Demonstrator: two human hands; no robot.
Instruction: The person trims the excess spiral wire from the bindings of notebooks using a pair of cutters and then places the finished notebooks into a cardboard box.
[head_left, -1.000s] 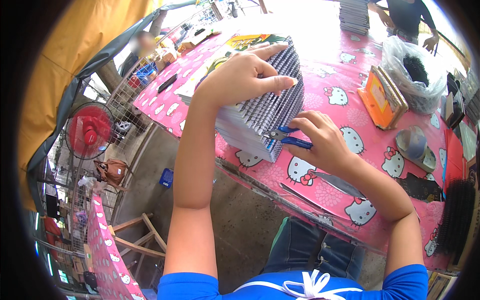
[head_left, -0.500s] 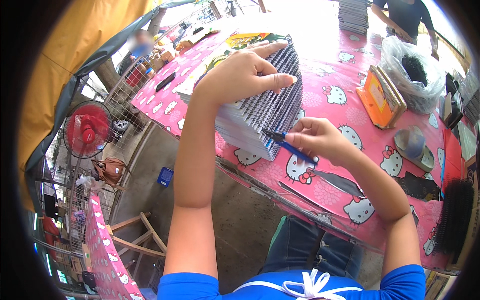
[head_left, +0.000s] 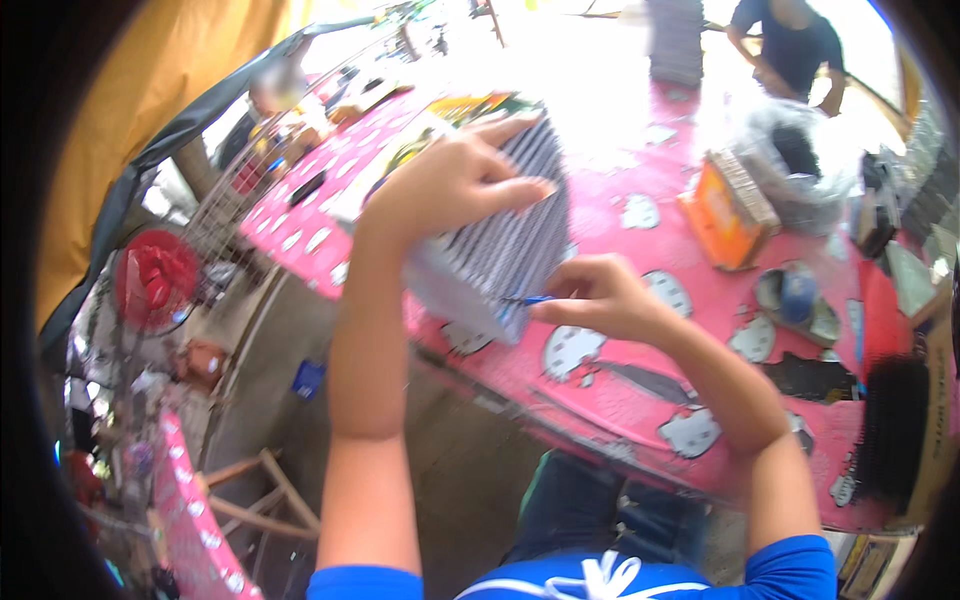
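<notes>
A stack of wire-bound notebooks lies near the table's front edge, its bound spines fanned toward the right. My left hand rests on top of the stack, fingers stretched along the far edge and thumb spread apart across the spines. My right hand grips small blue-handled pliers, whose dark jaws are at the near lower corner of the spines. Blur hides whether the jaws touch a wire. Much of the pliers' handles is behind my fingers.
A pink patterned cloth covers the table. To the right are an orange-covered block of booklets, a clear plastic bag with black coils, a tape roll and a dense black bundle. A person stands across the table.
The whole view has shifted and blurred. The pliers' handles have swung from slanting down to the right to nearly level. My left hand stays on the stack.
</notes>
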